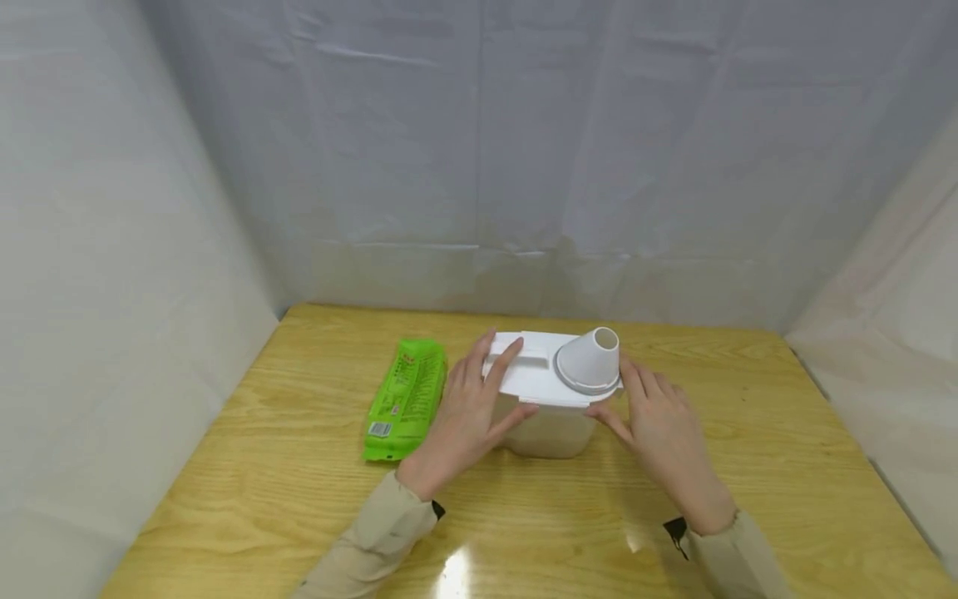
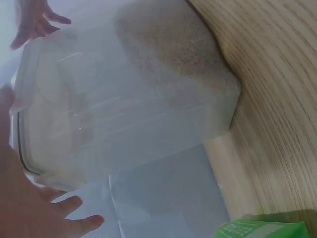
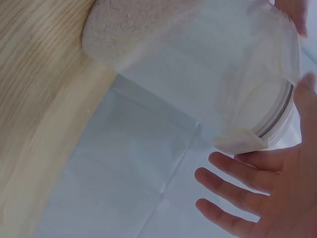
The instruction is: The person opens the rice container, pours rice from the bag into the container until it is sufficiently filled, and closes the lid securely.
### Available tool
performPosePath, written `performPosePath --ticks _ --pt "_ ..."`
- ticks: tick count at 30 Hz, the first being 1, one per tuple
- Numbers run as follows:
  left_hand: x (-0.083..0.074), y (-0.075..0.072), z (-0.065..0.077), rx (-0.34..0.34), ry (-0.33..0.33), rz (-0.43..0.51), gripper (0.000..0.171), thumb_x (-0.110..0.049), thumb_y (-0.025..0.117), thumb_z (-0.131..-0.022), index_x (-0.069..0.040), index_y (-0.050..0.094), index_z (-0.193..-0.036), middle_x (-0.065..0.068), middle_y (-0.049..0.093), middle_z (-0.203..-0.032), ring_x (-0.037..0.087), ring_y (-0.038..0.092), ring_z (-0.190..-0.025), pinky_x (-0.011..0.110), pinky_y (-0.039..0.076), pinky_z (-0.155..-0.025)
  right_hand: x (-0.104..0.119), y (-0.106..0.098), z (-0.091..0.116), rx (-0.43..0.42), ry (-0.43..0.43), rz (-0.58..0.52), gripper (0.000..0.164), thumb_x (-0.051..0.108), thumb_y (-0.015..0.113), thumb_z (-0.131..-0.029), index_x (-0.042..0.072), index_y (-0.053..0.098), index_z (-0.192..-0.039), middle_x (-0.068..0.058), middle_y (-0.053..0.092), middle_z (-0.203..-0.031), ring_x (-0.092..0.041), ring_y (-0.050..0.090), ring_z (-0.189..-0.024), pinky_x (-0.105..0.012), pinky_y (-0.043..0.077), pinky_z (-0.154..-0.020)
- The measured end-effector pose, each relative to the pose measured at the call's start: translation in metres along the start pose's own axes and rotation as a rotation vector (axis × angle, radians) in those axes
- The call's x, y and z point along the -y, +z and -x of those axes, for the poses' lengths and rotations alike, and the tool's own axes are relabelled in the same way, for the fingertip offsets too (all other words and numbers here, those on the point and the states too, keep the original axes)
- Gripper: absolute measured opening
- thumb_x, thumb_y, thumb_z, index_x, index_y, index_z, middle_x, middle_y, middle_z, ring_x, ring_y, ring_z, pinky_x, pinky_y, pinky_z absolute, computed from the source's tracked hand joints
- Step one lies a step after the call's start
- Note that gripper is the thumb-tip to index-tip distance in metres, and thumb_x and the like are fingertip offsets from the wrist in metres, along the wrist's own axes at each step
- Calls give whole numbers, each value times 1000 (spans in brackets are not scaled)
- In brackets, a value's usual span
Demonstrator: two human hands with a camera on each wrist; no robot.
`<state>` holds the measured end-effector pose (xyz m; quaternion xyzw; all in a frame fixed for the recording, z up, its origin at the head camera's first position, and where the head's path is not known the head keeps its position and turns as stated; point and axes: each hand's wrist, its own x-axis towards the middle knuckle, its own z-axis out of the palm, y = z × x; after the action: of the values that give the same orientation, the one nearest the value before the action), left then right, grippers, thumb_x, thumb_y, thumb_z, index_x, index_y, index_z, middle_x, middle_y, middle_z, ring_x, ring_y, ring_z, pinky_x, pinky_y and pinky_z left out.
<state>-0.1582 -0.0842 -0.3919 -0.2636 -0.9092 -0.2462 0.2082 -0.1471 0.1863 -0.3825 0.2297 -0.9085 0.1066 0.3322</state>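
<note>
A translucent container (image 1: 550,433) stands upright on the table, with pale grain visible in its lower part in the wrist views. It has a white lid (image 1: 524,384) with a recessed handle and a cone-shaped spout cap (image 1: 591,359) on the right. My left hand (image 1: 467,408) holds the lid's left end, its thumb at the front edge and fingers over the top and side. At the right end my right hand (image 1: 666,424) holds the lid between thumb and index finger. Its other fingers (image 3: 230,191) stretch out beyond the lid edge.
A green printed packet (image 1: 407,399) lies left of the container, close to my left hand. The wooden table (image 1: 748,433) is enclosed by pale sheeting (image 1: 479,166) at the back and both sides.
</note>
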Motion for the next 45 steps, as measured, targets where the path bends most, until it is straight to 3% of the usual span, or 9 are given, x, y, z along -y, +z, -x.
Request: performPosePath --ticks 2,5,8,11,24,31,36,45 --pt "1 -1 1 14 5 -31 95 -49 72 -91 -20 16 -163 24 21 -163 42 35 -144 58 30 -118 -1 0 0 9 -21 5 104 81 32 -89 -8 51 -139 -30 64 -122 -48 65 -103 -60 56 -78" --pt "3 -2 4 10 26 -71 107 -35 85 -83 -18 15 -163 23 23 -163 42 41 -140 59 34 -115 -2 0 2 32 -37 13 107 81 53 -81 -9 48 -140 -31 63 -124 -48 65 -105 -60 57 -78" --pt "3 -3 6 -4 46 -93 110 -25 88 -80 -17 16 -162 23 25 -162 43 46 -135 59 37 -113 -2 2 3 54 -37 9 108 66 76 -71 -10 46 -141 -32 61 -127 -48 64 -108 -59 57 -79" --pt "3 -3 6 -8 54 -103 109 -21 87 -81 -17 15 -162 24 26 -162 44 48 -133 59 39 -112 -2 3 3 57 -27 -5 106 51 87 -66 -11 45 -141 -32 60 -129 -48 63 -109 -58 58 -78" --pt "10 -3 -13 -6 62 -179 103 -19 84 -84 -13 17 -162 24 29 -161 44 53 -127 61 43 -107 -11 18 -7 -3 -23 -40 99 41 89 -67 -9 46 -140 -31 64 -116 -46 65 -99 -57 57 -76" --pt "17 -1 -26 35 15 -220 102 -20 82 -87 -15 13 -162 22 26 -163 44 51 -130 69 39 -106 -19 29 -17 5 -17 -35 100 41 89 -70 -8 43 -144 -31 66 -113 -46 66 -98 -56 56 -84" --pt "18 1 -32 48 -16 -212 100 -20 81 -87 -17 14 -162 22 26 -163 44 49 -133 71 34 -108 -22 34 -21 -10 -4 -29 100 41 90 -68 -9 46 -142 -30 68 -107 -45 67 -88 -54 57 -77" --pt "18 5 -42 29 -62 -216 96 -20 78 -88 -18 16 -163 20 29 -162 42 51 -131 71 34 -109 -26 39 -29 -4 2 -25 99 40 89 -70 -7 43 -144 -30 68 -110 -45 67 -88 -54 57 -75"
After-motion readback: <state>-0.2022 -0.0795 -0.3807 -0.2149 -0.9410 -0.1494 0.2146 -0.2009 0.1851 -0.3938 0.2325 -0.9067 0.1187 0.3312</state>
